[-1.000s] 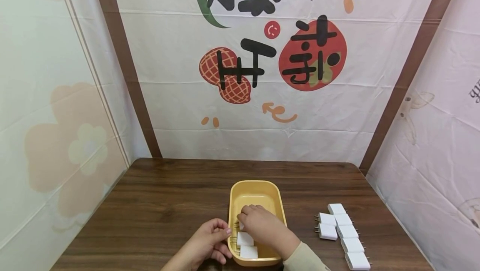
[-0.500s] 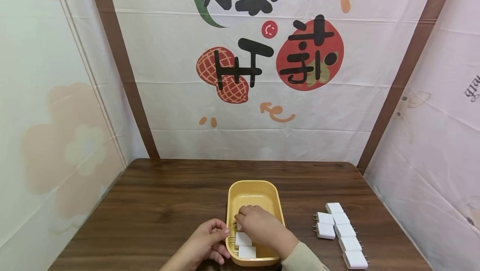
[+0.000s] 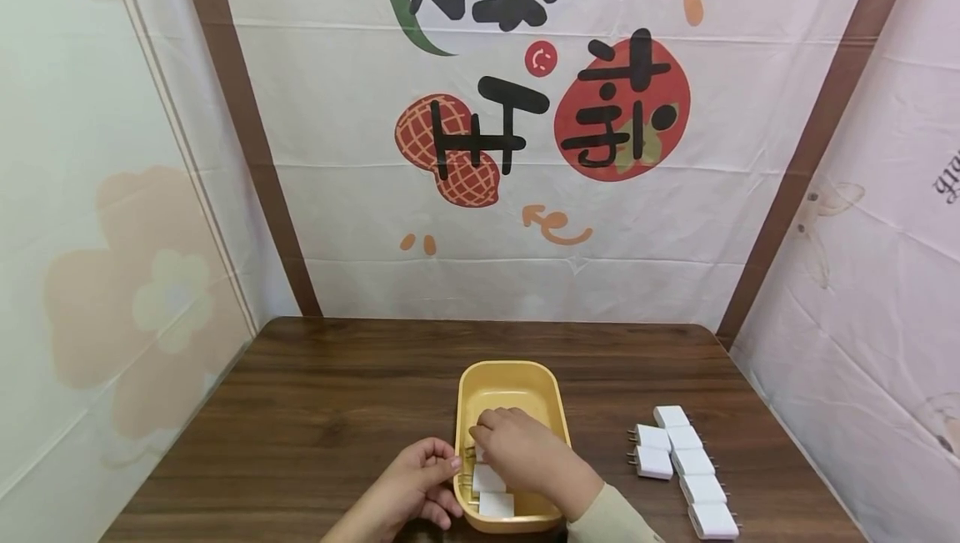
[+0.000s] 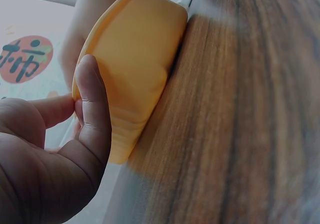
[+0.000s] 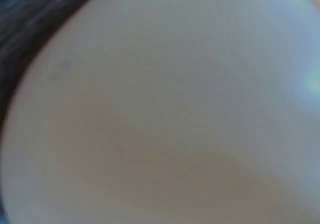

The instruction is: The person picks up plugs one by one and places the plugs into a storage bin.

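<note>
A yellow plastic tray (image 3: 510,374) stands on the table in the head view. My left hand (image 3: 420,480) pinches its left rim between thumb and finger, which the left wrist view shows up close against the tray wall (image 4: 135,58). Inside the tray, my right hand (image 3: 525,453) curls its fingers over a white plug charger (image 3: 480,453), mostly hidden beneath them. Nearer me, two more white chargers (image 3: 495,505) lie in a column along the left side, metal prongs pointing left. The right wrist view is blurred and filled by a pale surface.
Right of the tray, several white chargers (image 3: 703,490) lie in a slanting row on the dark wooden table (image 3: 360,384). Two others (image 3: 654,461) sit against the row's left side, prongs to the left. A printed cloth (image 3: 345,218) hangs behind the table.
</note>
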A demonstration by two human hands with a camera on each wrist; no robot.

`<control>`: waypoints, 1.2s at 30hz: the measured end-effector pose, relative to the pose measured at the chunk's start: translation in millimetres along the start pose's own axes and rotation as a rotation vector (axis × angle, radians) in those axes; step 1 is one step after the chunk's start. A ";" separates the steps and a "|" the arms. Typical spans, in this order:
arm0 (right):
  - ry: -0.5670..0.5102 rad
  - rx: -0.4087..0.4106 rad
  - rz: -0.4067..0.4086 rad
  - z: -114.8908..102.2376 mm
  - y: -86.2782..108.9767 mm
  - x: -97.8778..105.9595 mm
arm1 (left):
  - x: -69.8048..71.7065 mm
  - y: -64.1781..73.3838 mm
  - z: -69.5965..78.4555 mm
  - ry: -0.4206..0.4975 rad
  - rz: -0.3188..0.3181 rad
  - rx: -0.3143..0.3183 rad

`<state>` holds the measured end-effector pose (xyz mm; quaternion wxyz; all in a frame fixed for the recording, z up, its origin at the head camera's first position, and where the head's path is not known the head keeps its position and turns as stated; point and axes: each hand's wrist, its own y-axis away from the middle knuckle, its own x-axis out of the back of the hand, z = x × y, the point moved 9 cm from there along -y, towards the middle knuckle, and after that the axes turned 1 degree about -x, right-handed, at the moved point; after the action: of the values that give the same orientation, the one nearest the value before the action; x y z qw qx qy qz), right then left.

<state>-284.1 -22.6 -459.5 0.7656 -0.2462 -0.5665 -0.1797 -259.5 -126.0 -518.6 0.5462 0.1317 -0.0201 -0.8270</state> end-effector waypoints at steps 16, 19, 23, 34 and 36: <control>-0.038 0.009 0.039 6.8 20.6 46.4 | -0.3 -2.8 -0.7 0.008 -0.010 -0.005; -0.052 -0.013 0.029 12.8 26.1 50.2 | -0.3 -2.8 -1.4 0.010 -0.010 -0.007; -0.064 -0.028 0.044 18.2 35.1 53.0 | 0.9 -2.0 -4.6 0.010 -0.005 0.003; -0.071 -0.070 0.092 30.2 62.0 63.6 | 1.1 -2.7 -4.1 0.014 0.008 0.017; -0.063 -0.080 0.094 34.3 67.0 65.4 | 1.4 -2.8 -3.4 0.013 0.011 0.020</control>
<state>-254.5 52.1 -400.5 0.7446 -0.3087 -0.5703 -0.1581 -261.7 -125.9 -522.7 0.5496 0.1423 -0.0257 -0.8228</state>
